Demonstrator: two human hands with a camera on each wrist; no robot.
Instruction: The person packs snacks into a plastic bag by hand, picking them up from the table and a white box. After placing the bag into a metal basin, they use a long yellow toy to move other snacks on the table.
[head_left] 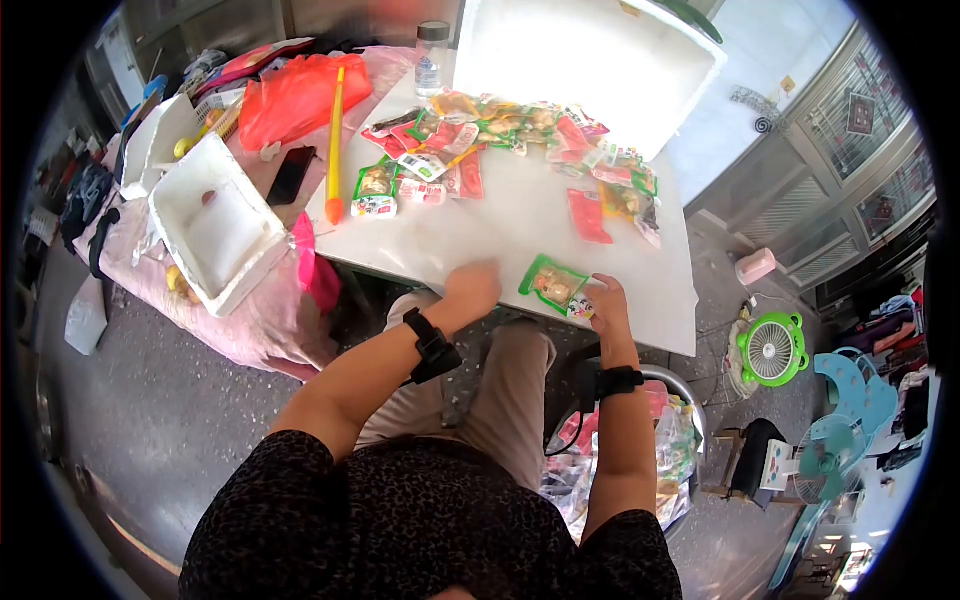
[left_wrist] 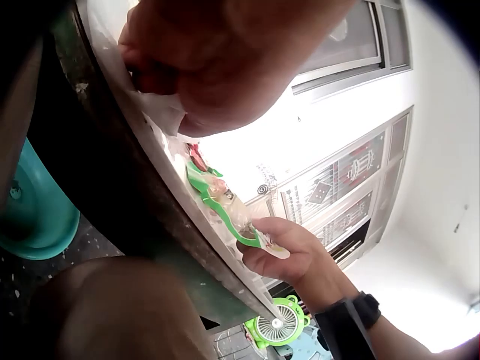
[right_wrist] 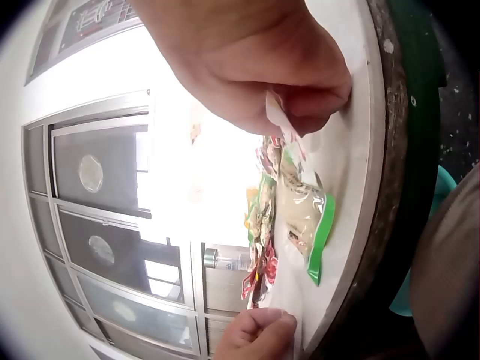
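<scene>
A green-edged clear food packet (head_left: 553,284) with pale pieces inside lies low over the front of the white table. My right hand (head_left: 610,307) pinches its printed white end between thumb and fingers; in the right wrist view the packet (right_wrist: 302,214) stretches away from that hand. To the left, my left hand (head_left: 473,290), blurred in the head view, is at the table's front edge with fingers curled. In the left wrist view a thin white cloth-like piece (left_wrist: 163,111) shows under those fingers, and the left hand (right_wrist: 259,334) seems to pinch it.
Several sealed food packets (head_left: 500,125) are heaped at the table's back, before a white foam box (head_left: 590,60). A yellow stick (head_left: 336,150), phone (head_left: 291,175) and small foam box (head_left: 215,225) lie left. Below right stands a basin (head_left: 697,410) full of packets.
</scene>
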